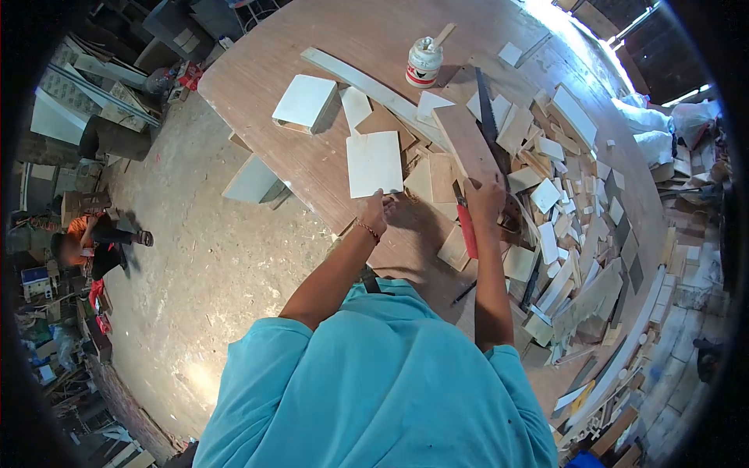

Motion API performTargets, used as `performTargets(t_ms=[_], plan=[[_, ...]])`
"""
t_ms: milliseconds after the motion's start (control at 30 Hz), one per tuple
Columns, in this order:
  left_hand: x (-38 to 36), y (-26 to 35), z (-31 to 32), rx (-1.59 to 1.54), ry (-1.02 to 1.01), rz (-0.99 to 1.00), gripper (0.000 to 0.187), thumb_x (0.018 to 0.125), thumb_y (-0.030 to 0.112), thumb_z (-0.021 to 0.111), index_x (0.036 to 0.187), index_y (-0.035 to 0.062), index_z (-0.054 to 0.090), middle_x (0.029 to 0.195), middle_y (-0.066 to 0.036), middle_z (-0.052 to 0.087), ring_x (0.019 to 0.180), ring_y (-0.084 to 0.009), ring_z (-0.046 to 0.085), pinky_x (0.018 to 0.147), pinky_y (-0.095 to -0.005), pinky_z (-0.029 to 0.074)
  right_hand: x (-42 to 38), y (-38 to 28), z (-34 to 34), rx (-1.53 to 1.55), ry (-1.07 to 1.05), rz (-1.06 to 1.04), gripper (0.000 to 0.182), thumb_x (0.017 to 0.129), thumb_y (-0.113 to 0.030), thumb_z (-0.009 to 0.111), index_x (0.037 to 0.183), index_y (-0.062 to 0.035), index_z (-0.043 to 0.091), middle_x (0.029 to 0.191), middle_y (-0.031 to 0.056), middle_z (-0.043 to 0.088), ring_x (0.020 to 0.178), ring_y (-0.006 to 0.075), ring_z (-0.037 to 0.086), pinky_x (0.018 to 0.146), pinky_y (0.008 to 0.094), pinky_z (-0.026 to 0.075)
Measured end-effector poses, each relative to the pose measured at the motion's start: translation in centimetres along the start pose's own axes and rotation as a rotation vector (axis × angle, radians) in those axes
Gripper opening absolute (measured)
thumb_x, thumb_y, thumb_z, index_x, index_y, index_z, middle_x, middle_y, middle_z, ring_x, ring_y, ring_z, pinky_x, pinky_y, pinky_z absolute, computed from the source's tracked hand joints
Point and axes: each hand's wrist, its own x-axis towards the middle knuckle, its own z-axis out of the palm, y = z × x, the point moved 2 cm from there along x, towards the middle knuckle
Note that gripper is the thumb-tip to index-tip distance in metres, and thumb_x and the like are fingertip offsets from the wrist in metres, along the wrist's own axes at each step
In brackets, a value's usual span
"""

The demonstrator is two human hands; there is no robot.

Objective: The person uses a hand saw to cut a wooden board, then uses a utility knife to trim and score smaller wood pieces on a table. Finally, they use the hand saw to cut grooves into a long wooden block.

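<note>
My left hand (376, 209) is closed on the near edge of a square white-faced board (374, 165), held close over the table's edge. My right hand (485, 199) is closed around the near end of a brown wooden plank (466, 144), which points away from me. Just left of that hand is a red-handled tool (466, 230) with a narrow dark blade. A handsaw blade (485, 101) lies beyond the plank. Wood offcuts (421, 179) lie between my hands, and a white-topped wooden block (306, 100) sits farther left.
An open white jar (424, 64) with a wooden stick in it stands at the back of the table (257, 54). A long pale strip (367, 87) lies across the top. Scrap wood (562, 226) is heaped at right. A person (94, 238) sits at far left on the floor.
</note>
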Motion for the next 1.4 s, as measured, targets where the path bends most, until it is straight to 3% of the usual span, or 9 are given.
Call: performTargets(t_ms=[167, 367, 433, 600, 667, 800, 867, 933, 1400], plan=[[4.2, -1.4, -2.7, 0.052, -0.082, -0.05, 0.029, 0.089, 0.025, 0.043, 0.105, 0.0009, 0.043, 0.089, -0.012, 0.054, 0.071, -0.0195, 0.054, 0.064, -0.0295, 0.046, -4.2, 0.5, 1.8, -0.075, -0.327, 0.149, 0.034, 0.067, -0.023, 0.068, 0.09, -0.0015, 0.056, 0.101, 0.0164, 0.056, 0.093, 0.0321, 0.055, 0.076, 0.0379, 0.046], [-2.5, 3.8, 0.1, 0.467, 0.499, 0.537, 0.039, 0.073, 0.017, 0.066, 0.102, -0.0004, 0.047, 0.093, -0.015, 0.053, 0.077, -0.0232, 0.057, 0.063, -0.0308, 0.047, -5.7, 1.1, 3.0, -0.005, -0.143, -0.05, 0.037, 0.067, -0.024, 0.069, 0.091, -0.0011, 0.054, 0.097, 0.0164, 0.053, 0.093, 0.0319, 0.052, 0.078, 0.0395, 0.044], [-1.9, 4.8, 0.4, 1.132, 0.747, 0.855, 0.062, 0.066, 0.021, 0.072, 0.114, 0.0002, 0.039, 0.112, -0.019, 0.044, 0.103, -0.0305, 0.048, 0.08, -0.04, 0.042, -4.0, -1.1, 0.0, -0.057, -0.028, -0.084, 0.044, 0.066, -0.028, 0.07, 0.096, 0.0, 0.053, 0.103, 0.0179, 0.05, 0.098, 0.0335, 0.049, 0.082, 0.041, 0.042], [-0.7, 5.8, 2.0, 1.241, 0.629, 0.643, 0.086, 0.06, 0.026, 0.076, 0.124, 0.002, 0.025, 0.123, -0.019, 0.034, 0.117, -0.0341, 0.033, 0.089, -0.0481, 0.033, 1.6, 0.3, 1.5, -0.263, 0.182, -0.11, 0.072, 0.063, -0.042, 0.07, 0.114, 0.0015, 0.046, 0.12, 0.0207, 0.042, 0.112, 0.0372, 0.039, 0.091, 0.0474, 0.034], [-0.7, 6.0, 2.2, 1.281, 0.574, 0.535, 0.096, 0.059, 0.026, 0.077, 0.129, 0.0026, 0.017, 0.126, -0.018, 0.032, 0.119, -0.0338, 0.032, 0.089, -0.0498, 0.033, 3.3, 1.7, 3.3, -0.222, -0.1, 0.069, 0.089, 0.058, -0.051, 0.071, 0.122, 0.0018, 0.038, 0.124, 0.0213, 0.04, 0.114, 0.0377, 0.038, 0.094, 0.0512, 0.031], [3.3, 5.6, -0.5, 1.227, 0.824, 0.675, 0.073, 0.063, 0.02, 0.074, 0.121, -0.0006, 0.035, 0.114, -0.019, 0.047, 0.107, -0.0324, 0.045, 0.08, -0.0437, 0.04, 3.0, -0.6, 1.2, -0.175, -0.146, 0.167, 0.085, 0.055, -0.048, 0.072, 0.119, -0.003, 0.041, 0.118, 0.0222, 0.043, 0.111, 0.0383, 0.04, 0.088, 0.0518, 0.033], [7.3, 6.5, -3.5, 0.594, 0.196, 0.772, 0.038, 0.069, 0.01, 0.065, 0.103, -0.0025, 0.053, 0.089, -0.014, 0.059, 0.082, -0.0258, 0.057, 0.066, -0.0347, 0.044, 2.0, -1.9, 0.3, -0.117, -0.097, 0.15, 0.082, 0.055, -0.047, 0.072, 0.118, -0.0039, 0.041, 0.115, 0.0222, 0.044, 0.109, 0.0385, 0.04, 0.086, 0.0518, 0.034], [3.5, 9.2, -3.5, 0.369, 0.021, 0.716, 0.017, 0.076, 0.003, 0.054, 0.091, -0.0022, 0.059, 0.08, -0.005, 0.06, 0.069, -0.0119, 0.054, 0.058, -0.026, 0.043, 0.2, -3.2, 0.3, -0.051, -0.049, 0.122, 0.079, 0.055, -0.045, 0.072, 0.116, -0.0048, 0.042, 0.113, 0.0221, 0.044, 0.108, 0.0386, 0.041, 0.084, 0.0518, 0.035], [-10.5, 21.1, -6.1, 0.472, -0.377, 0.667, 0.015, 0.08, 0.005, 0.055, 0.093, -0.0003, 0.06, 0.083, -0.001, 0.061, 0.071, -0.0069, 0.053, 0.066, -0.0203, 0.042, -12.5, -6.9, 8.1, -0.153, -0.045, -0.362, 0.066, 0.062, -0.03, 0.072, 0.117, -0.0084, 0.042, 0.111, 0.0169, 0.042, 0.102, 0.0336, 0.042, 0.084, 0.0461, 0.032]])
